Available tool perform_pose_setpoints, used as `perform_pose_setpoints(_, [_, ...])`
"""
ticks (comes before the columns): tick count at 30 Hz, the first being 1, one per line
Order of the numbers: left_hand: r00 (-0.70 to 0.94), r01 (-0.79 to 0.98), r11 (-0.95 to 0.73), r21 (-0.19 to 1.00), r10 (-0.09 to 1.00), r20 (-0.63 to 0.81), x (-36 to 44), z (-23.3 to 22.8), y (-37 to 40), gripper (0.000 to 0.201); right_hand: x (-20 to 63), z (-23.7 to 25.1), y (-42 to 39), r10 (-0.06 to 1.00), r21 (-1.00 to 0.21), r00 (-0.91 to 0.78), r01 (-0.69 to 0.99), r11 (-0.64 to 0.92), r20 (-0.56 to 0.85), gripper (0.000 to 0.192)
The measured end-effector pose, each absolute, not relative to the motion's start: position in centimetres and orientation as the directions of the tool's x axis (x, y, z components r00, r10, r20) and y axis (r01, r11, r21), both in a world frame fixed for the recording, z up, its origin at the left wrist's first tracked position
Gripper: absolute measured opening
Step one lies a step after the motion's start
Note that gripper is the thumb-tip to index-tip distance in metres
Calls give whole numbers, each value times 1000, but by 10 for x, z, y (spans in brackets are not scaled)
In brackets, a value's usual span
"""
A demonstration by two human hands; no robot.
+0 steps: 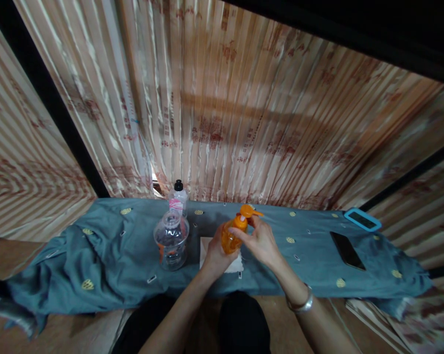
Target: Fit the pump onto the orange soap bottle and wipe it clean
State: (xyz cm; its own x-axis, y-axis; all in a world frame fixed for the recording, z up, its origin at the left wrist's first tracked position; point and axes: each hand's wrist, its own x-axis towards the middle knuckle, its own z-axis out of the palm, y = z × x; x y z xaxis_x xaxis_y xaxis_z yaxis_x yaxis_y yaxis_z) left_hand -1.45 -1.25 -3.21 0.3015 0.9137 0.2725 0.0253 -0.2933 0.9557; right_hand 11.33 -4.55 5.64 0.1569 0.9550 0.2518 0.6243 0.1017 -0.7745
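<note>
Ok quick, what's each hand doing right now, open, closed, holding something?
Left hand: closed, holding the orange bottle by its body.
Right hand: at the bottle's neck, below the pump top; whether it grips can't be told.

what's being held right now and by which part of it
An orange pump bottle: the left hand grips its body, and the right hand holds near its neck, just below the pump head.

- Orange pump bottle (228,242) held in left hand (215,255); its neck grasped by right hand (261,241).
- White paper (205,249) partly hidden by left hand.
- Clear container (172,246), black-capped bottle (177,202) placed left on patterned cloth (122,250).
- Dark phone (347,250), blue-framed device (362,220) laid right.
</note>
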Motion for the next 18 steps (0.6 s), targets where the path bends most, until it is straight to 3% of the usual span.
perform_pose_setpoints(6, [297,15,-317,948,907,299,-15,-31,-12,59,133,58,-45,968,-842,-119,478,252,222,41])
perform_pose_setpoints(13, [293,15,-279,960,919,263,-15,-33,-12,61,114,50,-42,941,-806,202,582,106,270,56])
perform_pose_setpoints(15, [303,19,-283,959,916,264,-16,-32,-13,61,117,53,-43,957,-810,145,573,126,251,62])
perform_pose_setpoints(18, [309,28,-303,953,909,280,-17,-29,-14,61,127,59,-43,975,-840,-30,502,206,220,55])
